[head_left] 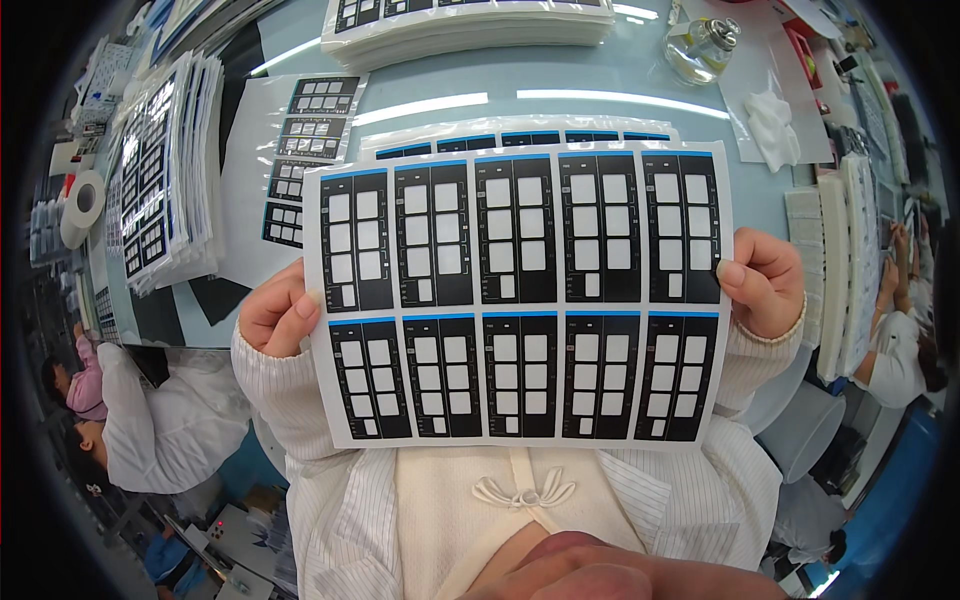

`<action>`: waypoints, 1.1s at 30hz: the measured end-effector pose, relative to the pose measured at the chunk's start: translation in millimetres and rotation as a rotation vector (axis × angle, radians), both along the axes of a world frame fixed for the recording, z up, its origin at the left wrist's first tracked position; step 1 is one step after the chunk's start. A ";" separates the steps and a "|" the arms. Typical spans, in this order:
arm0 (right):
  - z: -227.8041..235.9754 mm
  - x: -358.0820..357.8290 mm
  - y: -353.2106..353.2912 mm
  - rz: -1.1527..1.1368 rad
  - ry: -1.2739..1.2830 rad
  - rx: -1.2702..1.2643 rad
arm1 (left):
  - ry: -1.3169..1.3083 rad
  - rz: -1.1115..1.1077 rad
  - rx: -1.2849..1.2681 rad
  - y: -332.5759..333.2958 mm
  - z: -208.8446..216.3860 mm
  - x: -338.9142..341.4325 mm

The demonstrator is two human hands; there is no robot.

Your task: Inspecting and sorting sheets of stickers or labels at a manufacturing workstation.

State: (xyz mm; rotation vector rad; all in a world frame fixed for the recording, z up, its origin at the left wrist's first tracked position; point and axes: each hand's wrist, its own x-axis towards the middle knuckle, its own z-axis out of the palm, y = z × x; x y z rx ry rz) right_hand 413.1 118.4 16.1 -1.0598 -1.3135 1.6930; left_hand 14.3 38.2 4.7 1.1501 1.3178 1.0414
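Note:
Between my two hands I hold up a white printed sheet [520, 311] with two rows of black panels, each topped by a blue strip and dotted with white rectangles. My left hand [279, 312] pinches its left edge, thumb in front. On the opposite edge, my right hand [765, 283] grips in the same way, its thumb over the margin. Behind the held sheet, partly hidden by it, more sheets with the same blue-topped print [530, 136] lie on the table.
A thick stack of printed sheets [470, 30] sits at the far side of the pale table [560, 75]. Another stack [165, 170] stands at the left, beside a white tape roll [84, 207]. At the far right are a glass bottle [700, 50] and a crumpled white cloth [771, 130]. Other people sit nearby.

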 end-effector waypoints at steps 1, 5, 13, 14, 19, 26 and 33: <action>1.7 -0.9 0.1 0.007 -0.006 -0.020 | 0.000 0.000 0.000 -0.1 0.4 -0.1; 3.4 -4.1 1.2 0.042 -0.022 -0.052 | 0.002 0.015 0.031 -1.6 0.1 -1.1; -0.3 -3.8 1.0 0.067 -0.024 -0.059 | 0.025 -0.123 0.113 -0.9 -4.0 -22.7; -0.6 -3.9 1.3 0.079 -0.032 -0.056 | 0.024 -0.135 0.113 -2.6 -4.8 -27.7; -1.4 -6.4 2.6 0.122 -0.075 -0.051 | 0.069 -0.007 0.131 -7.1 -5.5 -27.4; 0.5 -6.3 3.5 0.137 -0.094 -0.052 | 0.009 -0.007 0.130 -5.2 -4.9 -28.4; -0.1 -7.2 4.0 0.137 -0.099 -0.062 | 0.052 0.021 0.138 -5.9 -3.0 -27.8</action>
